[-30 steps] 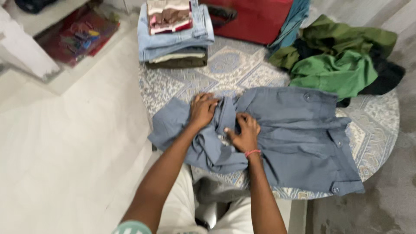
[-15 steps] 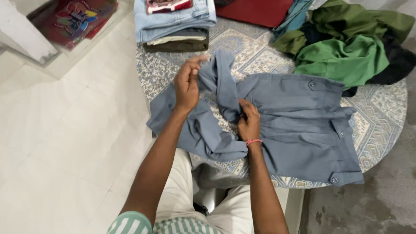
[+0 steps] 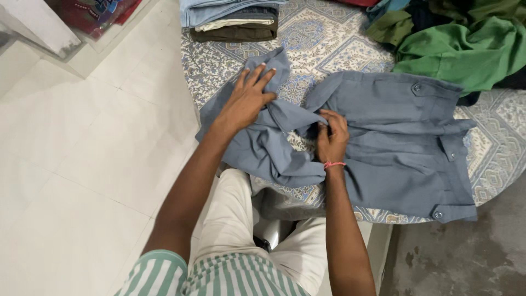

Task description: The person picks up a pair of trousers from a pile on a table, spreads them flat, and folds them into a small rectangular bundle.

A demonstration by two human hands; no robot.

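Pinched between thumb and fingers, the right hand (image 3: 332,137) has hold of a fold of the grey shirt (image 3: 383,142) near its middle, where the cloth bunches into a dark crease. A thin pink band circles that wrist. By contrast the left hand (image 3: 247,101) lies flat and open on the shirt's left part, fingers spread and pressing the cloth down rather than grasping it.

Dull blue-grey and of plain weave, the shirt lies spread across the patterned cloth (image 3: 329,44) that covers the round table. Its right half is fairly smooth, with buttoned flaps (one near the top edge, others along the right side and at the lower corner). Its left half is rumpled, folded over itself, and hangs a little past the table's near edge.

Behind it sit a stack of folded clothes (image 3: 233,19) and, to the right, a loose heap of green garments (image 3: 466,46).
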